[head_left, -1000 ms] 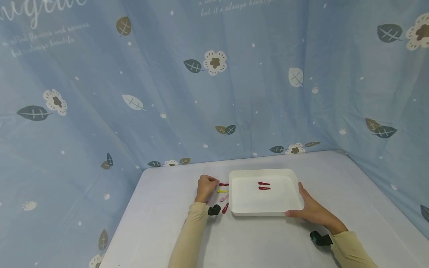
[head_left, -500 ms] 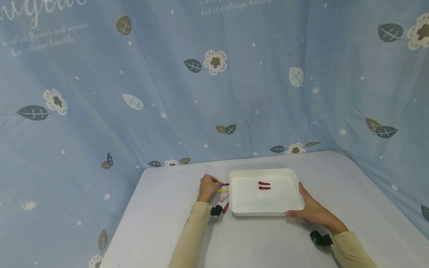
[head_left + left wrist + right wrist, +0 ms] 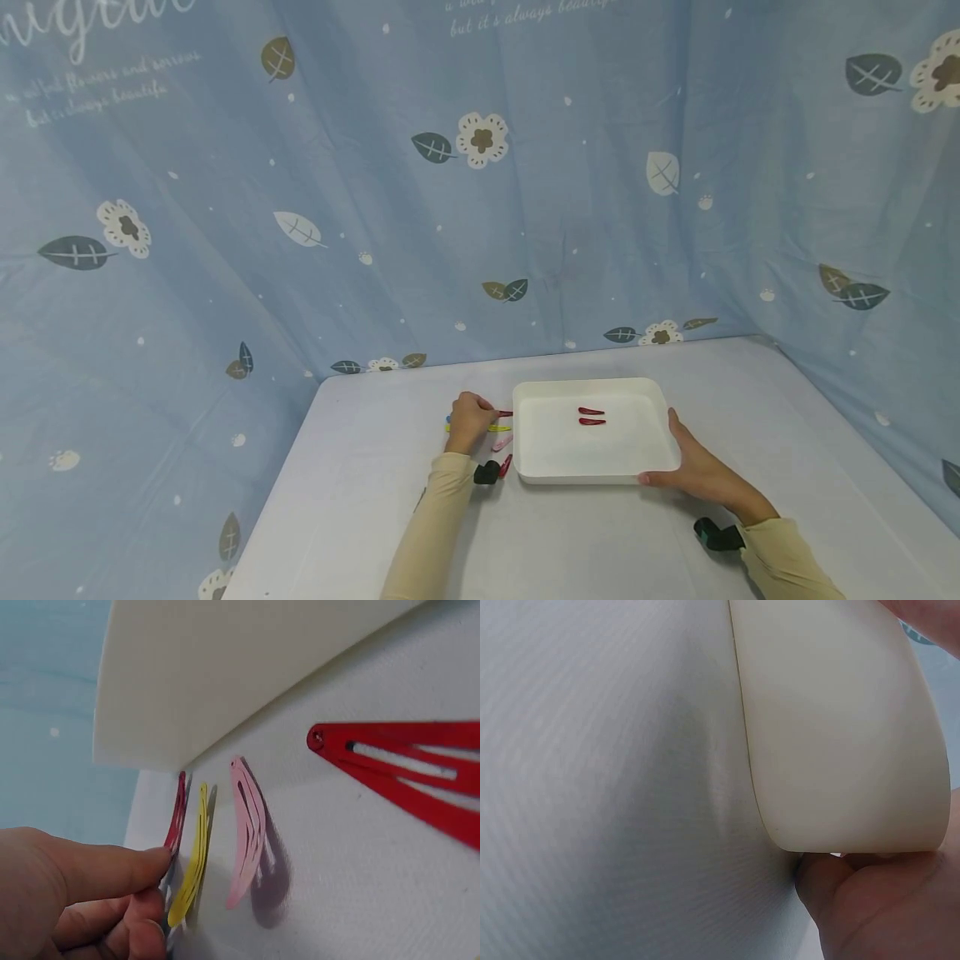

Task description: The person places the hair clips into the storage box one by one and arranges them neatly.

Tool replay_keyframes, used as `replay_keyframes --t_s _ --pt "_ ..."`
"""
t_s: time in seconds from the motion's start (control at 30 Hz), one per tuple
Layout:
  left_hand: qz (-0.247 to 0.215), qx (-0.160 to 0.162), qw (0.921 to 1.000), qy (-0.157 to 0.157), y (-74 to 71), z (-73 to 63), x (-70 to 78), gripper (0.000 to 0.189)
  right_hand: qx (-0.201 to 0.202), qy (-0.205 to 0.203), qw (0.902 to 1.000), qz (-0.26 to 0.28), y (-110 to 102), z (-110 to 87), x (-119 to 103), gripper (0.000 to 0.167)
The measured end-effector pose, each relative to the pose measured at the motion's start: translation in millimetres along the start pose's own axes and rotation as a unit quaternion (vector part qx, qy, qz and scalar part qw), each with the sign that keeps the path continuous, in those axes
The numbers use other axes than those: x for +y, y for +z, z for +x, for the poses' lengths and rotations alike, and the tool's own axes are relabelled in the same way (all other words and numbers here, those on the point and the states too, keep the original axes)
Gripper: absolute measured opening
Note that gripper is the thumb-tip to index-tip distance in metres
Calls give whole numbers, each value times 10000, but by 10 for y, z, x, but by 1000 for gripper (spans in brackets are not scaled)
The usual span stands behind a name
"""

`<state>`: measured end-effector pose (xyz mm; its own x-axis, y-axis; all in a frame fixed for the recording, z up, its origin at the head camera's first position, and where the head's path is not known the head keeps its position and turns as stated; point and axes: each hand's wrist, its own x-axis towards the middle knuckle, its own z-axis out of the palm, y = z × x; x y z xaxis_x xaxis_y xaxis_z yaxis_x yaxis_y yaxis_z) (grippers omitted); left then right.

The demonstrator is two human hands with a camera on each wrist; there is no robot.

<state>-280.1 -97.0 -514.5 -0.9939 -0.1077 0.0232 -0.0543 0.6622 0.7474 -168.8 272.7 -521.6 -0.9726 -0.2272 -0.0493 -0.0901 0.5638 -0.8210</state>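
Note:
My left hand (image 3: 470, 421) is left of the white tray (image 3: 551, 477), its thumb and index finger pinching the end of a dark red snap hair clip (image 3: 177, 814). Beside it lie a yellow hair clip (image 3: 196, 855) and a pink hair clip (image 3: 246, 829). A larger-looking red hair clip (image 3: 420, 761) fills the right of the left wrist view, nearer that camera. Two red hair clips (image 3: 591, 411) lie parallel inside the tray. My right hand (image 3: 697, 468) holds the tray's near right corner, thumb on the front wall and fingers along the right side.
Small blue and yellow bits (image 3: 447, 428) show just left of my left hand, mostly hidden behind it. A white cloth covers the table (image 3: 570, 542). A blue patterned curtain (image 3: 555, 208) hangs behind and at both sides.
My left hand has shifted slightly right along the dark red clip, towards the tray. Blue and yellow bits now show to its left. The right hand and tray have stayed put.

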Motion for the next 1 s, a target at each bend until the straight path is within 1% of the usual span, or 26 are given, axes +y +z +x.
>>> replay_keyframes --t_s 0.13,0.23,0.5,0.77,0.9,1.0 --pt "-46 -75 9999 -65 8 9 -14 8 10 -111 9999 20 4 1 7 136" --pt "-118 -107 9999 -53 5 12 -24 8 46 -203 9998 1 6 5 23 135" --pt "-166 -202 9997 -15 -27 8 -25 8 26 -177 9998 101 5 5 39 135" --pt "-382 -236 9988 -208 -83 -6 -61 8 92 -351 9993 44 6 0 46 133" --pt "-573 -236 9977 -274 -131 -25 -71 8 72 -311 9995 17 5 -2 28 134" --pt "-674 -203 9972 -250 -174 -37 -62 9 18 -153 9999 12 0 -7 10 135"
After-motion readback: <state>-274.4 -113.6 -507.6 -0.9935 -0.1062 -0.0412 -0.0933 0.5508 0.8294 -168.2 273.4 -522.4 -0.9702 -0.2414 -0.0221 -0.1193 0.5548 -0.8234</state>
